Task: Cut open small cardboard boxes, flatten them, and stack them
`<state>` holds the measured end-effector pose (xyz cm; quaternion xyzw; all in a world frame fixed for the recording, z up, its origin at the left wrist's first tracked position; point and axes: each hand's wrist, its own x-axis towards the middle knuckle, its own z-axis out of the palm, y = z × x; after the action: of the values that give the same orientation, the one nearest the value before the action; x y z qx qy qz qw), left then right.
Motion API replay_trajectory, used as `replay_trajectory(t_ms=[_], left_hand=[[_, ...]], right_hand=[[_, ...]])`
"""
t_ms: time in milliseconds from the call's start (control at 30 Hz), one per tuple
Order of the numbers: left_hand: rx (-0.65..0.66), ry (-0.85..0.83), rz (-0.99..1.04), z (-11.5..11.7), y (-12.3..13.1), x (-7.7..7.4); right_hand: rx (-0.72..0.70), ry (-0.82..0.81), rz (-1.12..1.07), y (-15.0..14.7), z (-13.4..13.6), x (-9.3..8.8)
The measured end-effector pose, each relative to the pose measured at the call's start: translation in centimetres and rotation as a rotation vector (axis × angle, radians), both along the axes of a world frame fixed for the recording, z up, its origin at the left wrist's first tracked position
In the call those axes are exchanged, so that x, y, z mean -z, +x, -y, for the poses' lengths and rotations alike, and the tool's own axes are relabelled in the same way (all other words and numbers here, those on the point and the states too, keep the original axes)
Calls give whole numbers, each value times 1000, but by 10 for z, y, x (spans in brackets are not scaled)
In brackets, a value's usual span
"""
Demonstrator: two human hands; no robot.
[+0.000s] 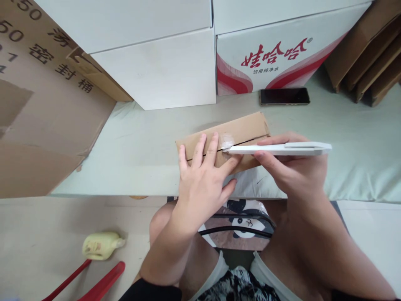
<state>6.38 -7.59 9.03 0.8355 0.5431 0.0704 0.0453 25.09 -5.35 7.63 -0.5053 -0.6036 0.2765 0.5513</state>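
A small brown cardboard box lies slightly tilted on the pale green cloth, with a dark seam along its top. Clear tape crosses that seam near the middle. My left hand rests flat on the box's left part, fingers spread over the seam. In my right hand is a white box cutter, gripped between thumb and fingers. Its tip meets the seam at the tape, close to my left index finger. The blade itself is too small to make out clearly.
White cartons and a red-printed carton stand behind. A phone lies before them. Folded cardboard leans at right, a large brown carton at left. On the floor are a yellow bottle and red bars.
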Motion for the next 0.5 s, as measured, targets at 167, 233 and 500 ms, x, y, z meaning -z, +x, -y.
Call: replay_trajectory(t_ms=[167, 233, 500], left_hand=[[-11, -9, 9, -1, 0, 1], [-9, -9, 12, -1, 0, 1], [-6, 0, 3, -3, 0, 3]], right_hand=[[18, 14, 73, -3, 1, 0], [36, 20, 86, -4, 2, 1], [60, 38, 91, -4, 1, 2]])
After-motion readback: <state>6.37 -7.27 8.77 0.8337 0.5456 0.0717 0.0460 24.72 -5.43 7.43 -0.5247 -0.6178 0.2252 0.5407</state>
